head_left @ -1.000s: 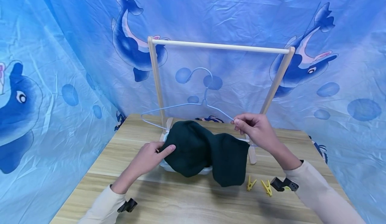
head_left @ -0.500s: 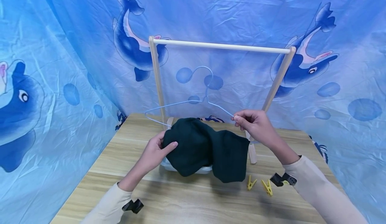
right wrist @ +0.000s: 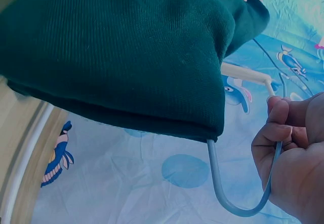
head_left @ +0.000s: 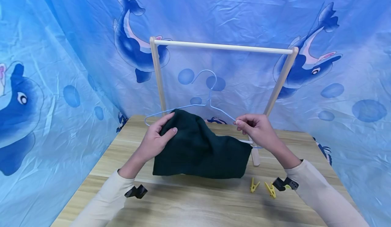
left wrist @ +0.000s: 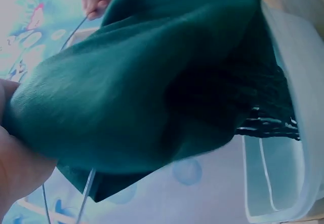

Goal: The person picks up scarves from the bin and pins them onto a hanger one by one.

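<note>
My left hand (head_left: 154, 140) grips the upper left edge of a dark green scarf (head_left: 201, 149), thumb in front and fingers behind. Fringe strands on the scarf (left wrist: 126, 92) hang inside a clear plastic box in the left wrist view. The scarf lies over the lower bar of a light blue wire hanger (head_left: 210, 96), whose hook points up. Between thumb and fingers my right hand (head_left: 256, 128) pinches the hanger's right arm. In the right wrist view the hanger's bent corner (right wrist: 240, 211) comes out from the scarf's end. Cloth hides most of the lower bar.
Behind the hanger stands a wooden rack with a white top rail (head_left: 223, 46). Two yellow clothespins (head_left: 254, 185) lie on the wooden table (head_left: 189, 206) at the front right. The plastic box (left wrist: 298, 87) sits under the scarf. A blue dolphin-print curtain surrounds the table.
My left hand has moved up and lifted the scarf's left part, which now spreads flatter and hides the box in the head view. My right hand stays on the hanger, nearly unmoved.
</note>
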A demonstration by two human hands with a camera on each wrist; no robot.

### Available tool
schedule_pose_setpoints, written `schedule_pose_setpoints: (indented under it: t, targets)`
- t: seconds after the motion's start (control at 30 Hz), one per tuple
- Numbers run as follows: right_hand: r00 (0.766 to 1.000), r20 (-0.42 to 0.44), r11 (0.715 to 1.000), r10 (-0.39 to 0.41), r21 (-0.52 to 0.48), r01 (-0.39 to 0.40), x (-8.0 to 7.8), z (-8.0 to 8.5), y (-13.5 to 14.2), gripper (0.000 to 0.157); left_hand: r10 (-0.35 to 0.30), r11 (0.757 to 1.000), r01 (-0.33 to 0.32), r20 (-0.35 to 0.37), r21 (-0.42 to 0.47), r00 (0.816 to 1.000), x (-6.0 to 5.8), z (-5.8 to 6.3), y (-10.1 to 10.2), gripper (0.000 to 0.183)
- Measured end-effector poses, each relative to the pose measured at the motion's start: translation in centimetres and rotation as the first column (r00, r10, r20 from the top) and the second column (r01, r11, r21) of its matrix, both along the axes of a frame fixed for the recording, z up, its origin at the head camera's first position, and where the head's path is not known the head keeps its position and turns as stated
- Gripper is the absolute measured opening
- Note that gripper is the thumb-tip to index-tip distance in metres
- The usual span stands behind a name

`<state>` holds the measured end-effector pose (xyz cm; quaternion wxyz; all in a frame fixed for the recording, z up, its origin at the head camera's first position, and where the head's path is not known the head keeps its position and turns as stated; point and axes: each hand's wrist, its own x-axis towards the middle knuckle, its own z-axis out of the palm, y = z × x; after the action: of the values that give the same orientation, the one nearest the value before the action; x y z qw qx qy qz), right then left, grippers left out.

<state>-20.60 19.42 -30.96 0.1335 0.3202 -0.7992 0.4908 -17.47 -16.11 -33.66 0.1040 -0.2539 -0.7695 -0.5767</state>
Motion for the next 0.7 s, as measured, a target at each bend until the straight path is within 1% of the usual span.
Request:
schedule_pose_setpoints:
  t: [0.07, 0.13, 0.2, 0.3, 0.37, 0.47, 0.57, 0.63, 0.7]
  targets:
    - [1.000, 0.005, 1.000, 0.002, -0.007, -0.002, 0.1, -0.1, 0.0, 0.014, -0.002, 1.000, 0.002, 0.004, 0.009, 1.000, -0.1, 0.3, -0.3, 0.053]
    - [1.000, 0.003, 1.000, 0.009, -0.020, -0.009, 0.2, -0.1, 0.0, 0.014, 0.003, 1.000, -0.003, 0.019, 0.005, 1.000, -0.3, 0.3, -0.6, 0.054]
    - [1.000, -0.002, 0.999, 0.019, -0.028, -0.019, 0.3, -0.1, 0.0, 0.015, -0.001, 1.000, 0.001, 0.039, 0.001, 0.999, -0.6, 0.1, -0.8, 0.055]
    - [0.999, -0.006, 0.999, 0.035, -0.032, -0.035, 0.6, -0.2, 0.0, 0.015, -0.028, 1.000, 0.028, 0.049, -0.002, 0.998, -1.1, -0.4, -1.2, 0.056]
    - [0.999, -0.001, 0.999, 0.044, -0.033, -0.044, 0.7, -0.3, 0.0, 0.015, -0.048, 0.999, 0.049, 0.041, -0.023, 0.998, -1.3, -0.7, -1.4, 0.057]
    - [0.998, 0.007, 0.998, 0.055, -0.043, -0.054, 0.8, -0.3, -0.1, 0.015, -0.052, 0.995, 0.054, 0.036, -0.080, 0.998, -1.5, -1.0, -1.6, 0.057]
    - [0.999, 0.006, 0.997, 0.053, -0.055, -0.053, 0.8, -0.4, -0.1, 0.015, -0.002, 0.990, 0.007, 0.041, -0.139, 0.999, -1.6, -1.3, -1.8, 0.051]
    - [0.999, 0.004, 0.997, 0.046, -0.059, -0.046, 0.8, -0.5, -0.1, 0.015, 0.053, 0.985, -0.045, 0.040, -0.168, 0.998, -1.5, -1.4, -2.0, 0.044]
    - [0.999, 0.000, 0.997, 0.038, -0.060, -0.038, 0.7, -0.5, 0.0, 0.015, 0.116, 0.973, -0.110, 0.019, -0.201, 0.993, -1.5, -1.5, -2.3, 0.037]
